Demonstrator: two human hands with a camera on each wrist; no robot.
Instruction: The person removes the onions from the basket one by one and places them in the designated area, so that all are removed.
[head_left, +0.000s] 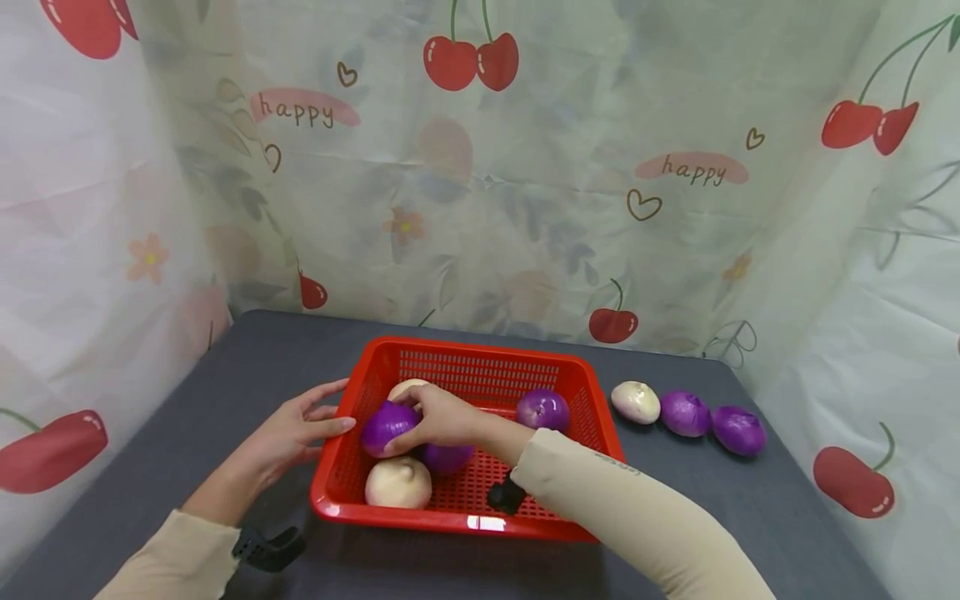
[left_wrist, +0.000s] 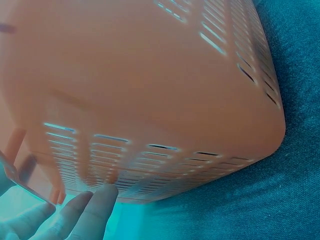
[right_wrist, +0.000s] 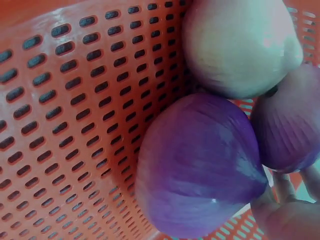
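Observation:
My right hand [head_left: 444, 417] reaches into a red plastic basket [head_left: 480, 523] and holds a purple onion [head_left: 386, 429] at its left end, thumb in front and fingers behind. In the right wrist view, this onion [right_wrist: 290, 120] touches the fingertips, beside a nearer purple onion [right_wrist: 200, 165] and a white onion [right_wrist: 240, 45]. Below the held one in the head view lie a white onion [head_left: 397, 483] and a purple onion [head_left: 447, 458]; another white onion [head_left: 407, 387] is partly hidden behind the hand. My left hand [head_left: 288, 433] touches the basket's left side with extended fingers.
Another purple onion [head_left: 543, 409] lies at the basket's right end. On the dark table [head_left: 285, 350], right of the basket, a white onion [head_left: 636, 402] and two purple onions [head_left: 686, 414] stand in a row. A printed curtain [head_left: 525, 208] encloses the back and sides.

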